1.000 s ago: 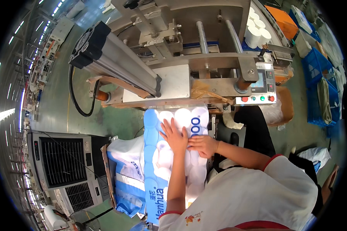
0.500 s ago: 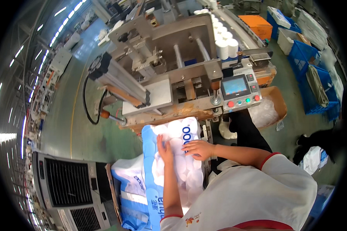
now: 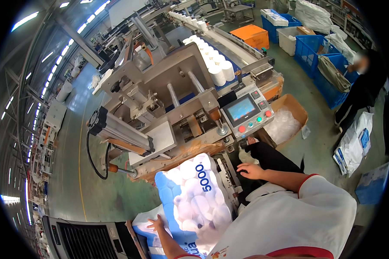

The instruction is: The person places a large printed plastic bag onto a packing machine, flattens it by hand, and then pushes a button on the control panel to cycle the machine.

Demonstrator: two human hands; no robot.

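Note:
A large plastic-wrapped pack of white paper rolls (image 3: 194, 199), with a blue side panel and blue print, lies in front of me below the machine. My left hand (image 3: 157, 223) is at its left side, fingers spread, over white-and-blue plastic packaging (image 3: 147, 218) in a carton. Whether it presses on that film I cannot tell. To the right of the pack, my right hand (image 3: 251, 171) hangs apart from it with fingers stretched out and nothing in them. It is nearest to the metal rail (image 3: 227, 177) along the pack's right edge.
Ahead stands a metal machine (image 3: 160, 112) with a control panel (image 3: 246, 110). White rolls (image 3: 216, 71) line a conveyor behind it. A carton of clear film (image 3: 285, 123), an orange box (image 3: 250, 36) and blue crates (image 3: 309, 52) are to the right. A person in black (image 3: 365, 86) stands near a white bag (image 3: 354, 140).
Both hands have come off the pack's top. My left hand moved down and left to the packaging beside it; my right moved rightward. The view shifted, showing more of the person in black.

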